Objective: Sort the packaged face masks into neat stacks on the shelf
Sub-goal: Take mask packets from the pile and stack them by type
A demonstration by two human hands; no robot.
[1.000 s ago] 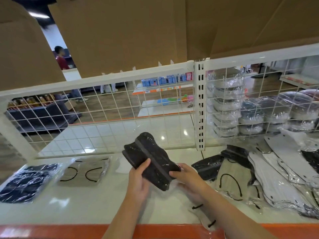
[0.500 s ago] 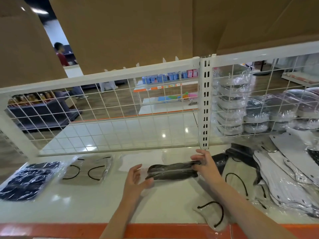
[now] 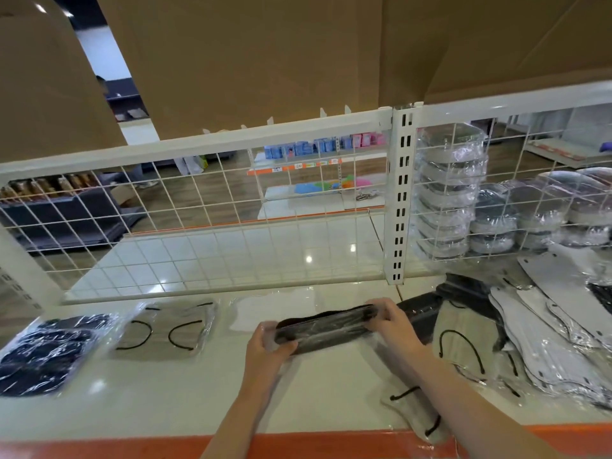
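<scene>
Black pack (image 3: 326, 329): lay lengthwise left-right, low over shelf (image 3: 198, 402); left hand (image 3: 268, 347) gripped left end, right hand (image 3: 390, 323) pinched right end, both equally near.

Black mask pack (image 3: 326, 329) no longer held up and tilted in front of the wire grid as a second ago; now lowered flat, lying lengthwise just above the shelf (image 3: 198, 399), in front of the white mask pack (image 3: 265, 309). Left hand (image 3: 265, 346) shifted from under the pack's near edge to its left end, thumb over the top. Right hand (image 3: 390, 323) moved from the pack's lower right corner to its right end, fingers curled round it. Half a second ago left hand open beside the pack; now gripping.
</scene>
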